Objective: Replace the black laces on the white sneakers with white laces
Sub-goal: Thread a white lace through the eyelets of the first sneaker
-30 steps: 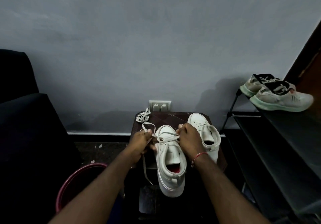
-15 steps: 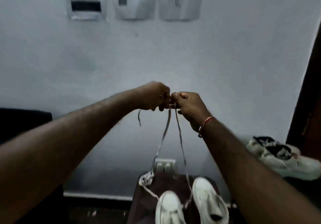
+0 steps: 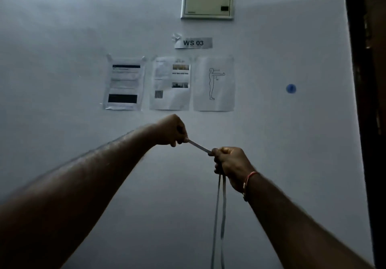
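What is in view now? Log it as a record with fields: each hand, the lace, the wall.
left hand: raised left hand pinches the pale flat shoelace
right hand: right hand grips the same lace, lower than the left; red thread band on its wrist
lace: short taut stretch between the hands; two strands hang from the right hand past the bottom edge
wall: three taped paper sheets, grey label reading WS 03, white framed panel, blue round dot
sneakers: not in view
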Tool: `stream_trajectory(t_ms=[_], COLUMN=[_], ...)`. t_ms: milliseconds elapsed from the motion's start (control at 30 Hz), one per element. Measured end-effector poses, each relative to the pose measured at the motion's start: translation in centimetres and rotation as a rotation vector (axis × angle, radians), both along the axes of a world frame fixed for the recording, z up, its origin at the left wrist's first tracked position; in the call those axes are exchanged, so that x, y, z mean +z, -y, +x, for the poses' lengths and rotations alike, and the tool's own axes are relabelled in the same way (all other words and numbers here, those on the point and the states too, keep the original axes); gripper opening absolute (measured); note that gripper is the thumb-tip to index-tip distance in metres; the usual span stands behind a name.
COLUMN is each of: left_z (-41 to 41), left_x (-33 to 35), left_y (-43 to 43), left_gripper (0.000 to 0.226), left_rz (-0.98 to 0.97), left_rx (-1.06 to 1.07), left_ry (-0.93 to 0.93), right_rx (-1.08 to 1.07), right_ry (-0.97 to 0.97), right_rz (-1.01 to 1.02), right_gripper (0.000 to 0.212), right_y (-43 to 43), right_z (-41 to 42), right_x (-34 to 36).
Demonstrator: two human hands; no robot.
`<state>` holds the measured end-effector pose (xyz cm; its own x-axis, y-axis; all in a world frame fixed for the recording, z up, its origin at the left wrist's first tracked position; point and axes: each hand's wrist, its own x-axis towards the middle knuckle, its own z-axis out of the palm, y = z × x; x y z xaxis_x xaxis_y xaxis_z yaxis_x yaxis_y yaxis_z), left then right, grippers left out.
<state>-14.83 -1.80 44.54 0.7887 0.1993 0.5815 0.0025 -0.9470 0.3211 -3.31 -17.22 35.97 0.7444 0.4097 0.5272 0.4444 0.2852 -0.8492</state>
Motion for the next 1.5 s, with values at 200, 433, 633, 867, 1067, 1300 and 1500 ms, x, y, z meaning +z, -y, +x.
stream_trajectory(t_ms=[200, 433, 633, 867, 1067, 1300, 1500], left_z=[-1.3, 0.3, 2.4, 3.1, 3.0, 3.2, 2.8], left_x=[1.1, 2.0, 2.0, 2.7, 3.9, 4.6, 4.2], left_y=[-1.2, 1.5, 4.2, 5.1, 6.0, 7.1, 6.6], left_gripper=[0.014, 0.009, 0.01, 0.004, 0.01, 0.017, 0.028], left_rz=[-0.385, -0.456, -0.36, -0.421, -0.432, -0.599, -0.86], left_rx=[-0.089, -0.199, -0.204, -0.255, -0.27, -0.283, -0.341], left_ry=[0.266, 0.342, 0.29, 0.32, 0.33, 0.254, -0.007], right_rx=[-0.04, -0.117, -0.099, -0.107, -0.134, -0.119, -0.122], right_ry=[-0.033, 0.13, 0.144, 0.162, 0.183, 0.154, 0.255], right_rz=[0.026, 0.007, 0.156, 0.19, 0.172, 0.209, 0.152], right_gripper=[0.025, 0.021, 0.006, 0.009, 0.01, 0.005, 0.025], right_y=[-0.5, -0.8, 0.0, 1.0, 1.3, 2.0, 2.9], right_z=[0.7, -0.3, -1.5, -0.9, -1.1, -0.5, -0.1], right_x=[-0.9, 2.5, 6.5, 7.8, 9.1, 8.8, 7.6])
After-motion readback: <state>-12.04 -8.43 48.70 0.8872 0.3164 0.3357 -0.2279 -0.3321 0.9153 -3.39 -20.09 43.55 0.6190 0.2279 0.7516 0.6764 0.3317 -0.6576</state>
